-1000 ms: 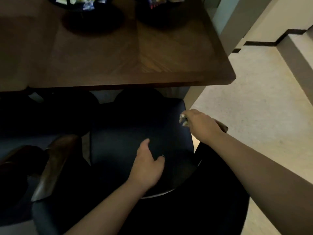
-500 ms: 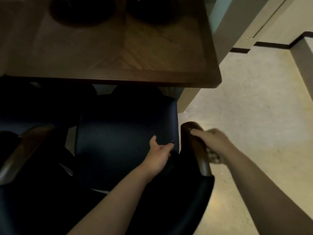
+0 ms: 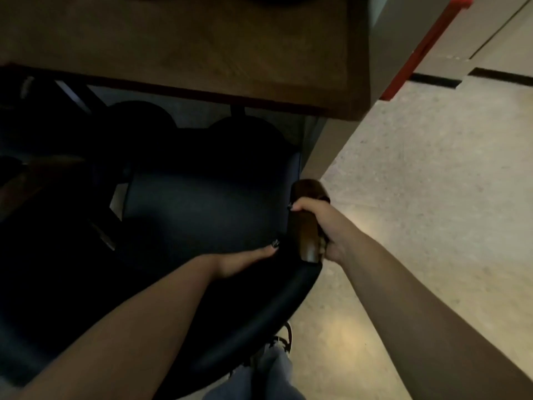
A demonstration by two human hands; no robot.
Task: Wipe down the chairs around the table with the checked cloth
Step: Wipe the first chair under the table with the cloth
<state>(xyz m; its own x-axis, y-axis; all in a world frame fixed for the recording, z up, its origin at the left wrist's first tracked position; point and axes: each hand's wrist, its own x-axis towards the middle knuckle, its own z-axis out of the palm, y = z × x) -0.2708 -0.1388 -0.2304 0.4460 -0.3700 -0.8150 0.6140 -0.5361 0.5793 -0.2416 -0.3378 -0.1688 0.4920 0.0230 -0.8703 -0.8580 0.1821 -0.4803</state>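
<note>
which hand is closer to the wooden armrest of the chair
Right. The right hand lies on the wooden armrest, fingers curled over its top. The left hand lies low inside the chair, beside the armrest's near end; contact is unclear.

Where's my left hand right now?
Head view, lower centre: the left hand rests on the chair's dark seat, beside the wooden armrest.

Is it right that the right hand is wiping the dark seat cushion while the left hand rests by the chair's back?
Not quite. The head view shows the right hand curled round the chair's wooden armrest, not on the seat cushion. The left hand does rest by the chair's back.
</note>
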